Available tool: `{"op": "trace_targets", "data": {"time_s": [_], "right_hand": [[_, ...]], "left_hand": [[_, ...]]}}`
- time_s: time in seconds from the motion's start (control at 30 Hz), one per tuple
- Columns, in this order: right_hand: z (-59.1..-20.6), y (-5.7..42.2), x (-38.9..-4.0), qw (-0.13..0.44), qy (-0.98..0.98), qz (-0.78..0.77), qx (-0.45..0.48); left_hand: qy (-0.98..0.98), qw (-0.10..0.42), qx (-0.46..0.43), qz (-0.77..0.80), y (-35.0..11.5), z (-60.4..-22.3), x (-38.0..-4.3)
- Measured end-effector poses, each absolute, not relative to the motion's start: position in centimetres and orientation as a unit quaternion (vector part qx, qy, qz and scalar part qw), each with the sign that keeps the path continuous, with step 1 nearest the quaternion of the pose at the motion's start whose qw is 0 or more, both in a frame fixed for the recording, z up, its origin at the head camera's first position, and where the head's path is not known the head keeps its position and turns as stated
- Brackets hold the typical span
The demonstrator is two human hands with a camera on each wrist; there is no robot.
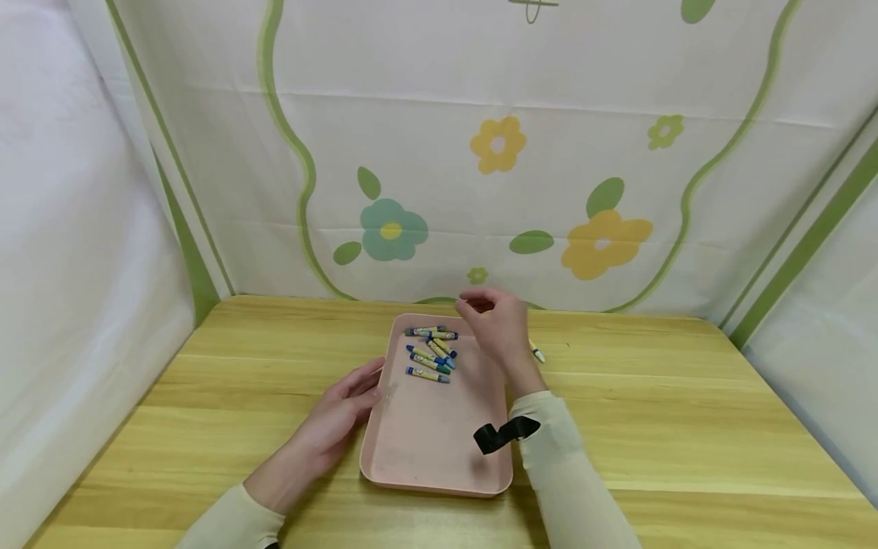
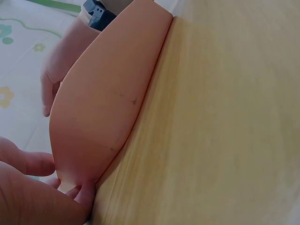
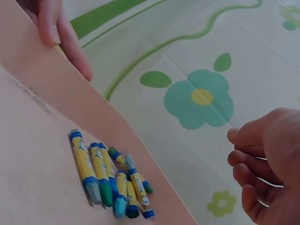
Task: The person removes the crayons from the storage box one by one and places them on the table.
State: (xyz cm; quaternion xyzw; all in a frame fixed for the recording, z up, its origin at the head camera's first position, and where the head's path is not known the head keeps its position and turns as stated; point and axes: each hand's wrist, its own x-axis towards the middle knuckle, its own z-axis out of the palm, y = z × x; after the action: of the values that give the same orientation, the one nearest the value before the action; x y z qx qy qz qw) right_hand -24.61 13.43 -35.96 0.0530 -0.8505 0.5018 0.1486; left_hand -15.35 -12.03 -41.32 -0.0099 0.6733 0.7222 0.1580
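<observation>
Crayon cluster [image 1: 429, 361]: in tray [image 1: 428, 446], between left hand [image 1: 338, 415] and right hand [image 1: 498, 328]
Left: grips tray edge
Right: empty, loosely curled
Wrappers [image 3: 84, 161]: lettering unreadable

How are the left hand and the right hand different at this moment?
Place: the left hand is at the left side of the tray; the right hand is raised near its far right corner.
Contact: the left hand touches the tray; the right hand holds nothing visible.
Shared: both are bare, below light sleeves.
</observation>
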Motion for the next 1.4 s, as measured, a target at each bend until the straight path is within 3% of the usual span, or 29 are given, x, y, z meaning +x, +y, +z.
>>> {"op": "trace_targets", "data": {"time_s": [0.67, 1.4], "right_hand": [[-36.3, 9.6, -23.6, 0.149, -0.864, 0.471, 0.096], [-37.1, 9.4, -23.5, 0.084, -0.913, 0.394, 0.066]], "left_hand": [[0.672, 0.162, -0.006, 0.722, -12.0, -41.4, -15.4], [0.673, 0.157, -0.002, 0.723, -12.0, -41.4, -15.4]]}}
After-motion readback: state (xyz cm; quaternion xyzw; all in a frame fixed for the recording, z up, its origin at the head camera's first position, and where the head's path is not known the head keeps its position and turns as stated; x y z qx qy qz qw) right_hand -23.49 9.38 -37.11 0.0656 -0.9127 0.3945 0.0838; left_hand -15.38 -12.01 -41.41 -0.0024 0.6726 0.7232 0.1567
